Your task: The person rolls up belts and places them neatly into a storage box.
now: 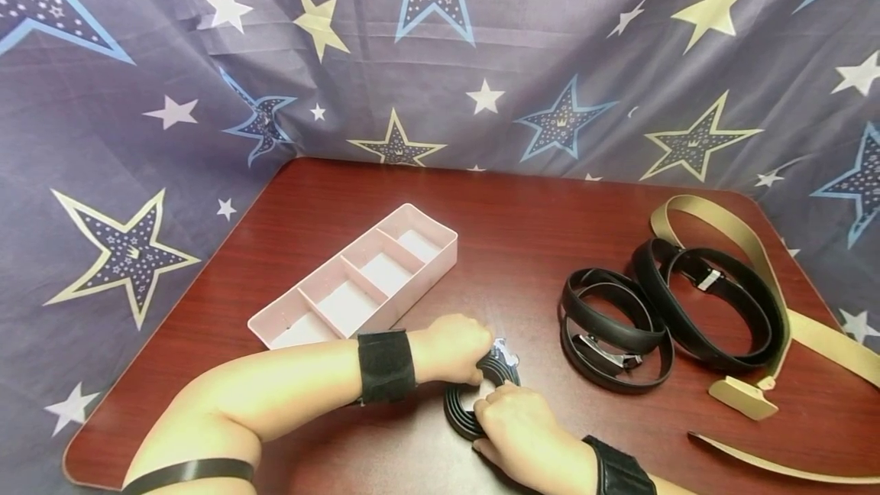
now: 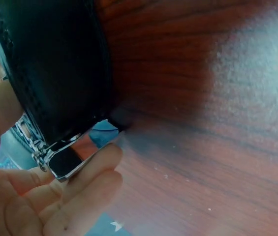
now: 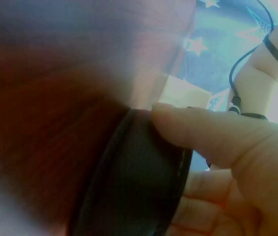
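Observation:
Between both hands is a black belt (image 1: 464, 412) wound into a tight coil, with a silver buckle (image 1: 505, 351) at its upper right. My left hand (image 1: 454, 346) holds the coil's far side by the buckle; in the left wrist view its thumb and fingers close about the metal buckle frame (image 2: 75, 169) and the strap. With my right hand (image 1: 525, 434) I grip the near right side. The right wrist view shows that thumb pressed on the black strap (image 3: 134, 182), fingers behind it. The coil's underside is hidden.
A pale pink tray (image 1: 412, 296) with several compartments stands behind my left arm. To the right lie a smaller coiled black belt (image 1: 612, 334), a larger black belt (image 1: 729, 357) and a tan belt (image 1: 745, 239) with a gold buckle (image 1: 742, 398). A star-patterned cloth hangs behind the table.

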Tool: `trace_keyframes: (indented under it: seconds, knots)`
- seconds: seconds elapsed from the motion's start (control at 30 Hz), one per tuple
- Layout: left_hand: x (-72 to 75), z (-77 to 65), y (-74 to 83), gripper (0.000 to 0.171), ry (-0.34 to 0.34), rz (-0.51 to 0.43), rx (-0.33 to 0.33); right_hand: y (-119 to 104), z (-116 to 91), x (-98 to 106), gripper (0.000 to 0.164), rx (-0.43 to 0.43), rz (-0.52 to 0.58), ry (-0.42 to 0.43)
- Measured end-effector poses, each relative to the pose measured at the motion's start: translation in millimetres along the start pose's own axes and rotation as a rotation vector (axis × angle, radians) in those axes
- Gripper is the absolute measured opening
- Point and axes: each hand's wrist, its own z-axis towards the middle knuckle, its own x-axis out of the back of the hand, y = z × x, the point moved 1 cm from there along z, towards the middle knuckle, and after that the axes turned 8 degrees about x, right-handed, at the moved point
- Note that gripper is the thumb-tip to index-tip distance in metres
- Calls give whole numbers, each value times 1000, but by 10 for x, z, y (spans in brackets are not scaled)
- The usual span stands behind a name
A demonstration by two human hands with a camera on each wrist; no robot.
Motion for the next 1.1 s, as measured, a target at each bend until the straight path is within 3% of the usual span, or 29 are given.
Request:
trace_keyframes:
  seconds: [0.13, 0.27, 0.33, 0.43, 0.63, 0.8, 0.93, 1.1]
  knots:
    - [-14, -8, -28, 33, 28, -9, -28, 64, -16, 44, 29, -4, 158, 24]
    - [-26, -11, -66, 34, 50, -42, -53, 232, -20, 175, 14, -25, 368, 152]
    - [-17, -11, -81, 35, 49, -67, -61, 359, -13, 256, 8, -63, 390, 222]
    - [-5, -7, -103, 36, 40, -98, -70, 565, -1, 349, 10, -141, 385, 253]
    - [39, -18, -151, 32, 52, -234, -101, 837, -54, 330, 36, -209, 427, 108]
    - [77, -50, -195, 30, 85, -383, -119, 898, -107, 248, 51, -205, 558, 16]
    - [77, -73, -228, 33, 90, -462, -104, 938, -138, 186, 56, -210, 696, 1]
    - [72, -63, -247, 37, 76, -598, -116, 1000, -144, 87, 52, -191, 928, 64]
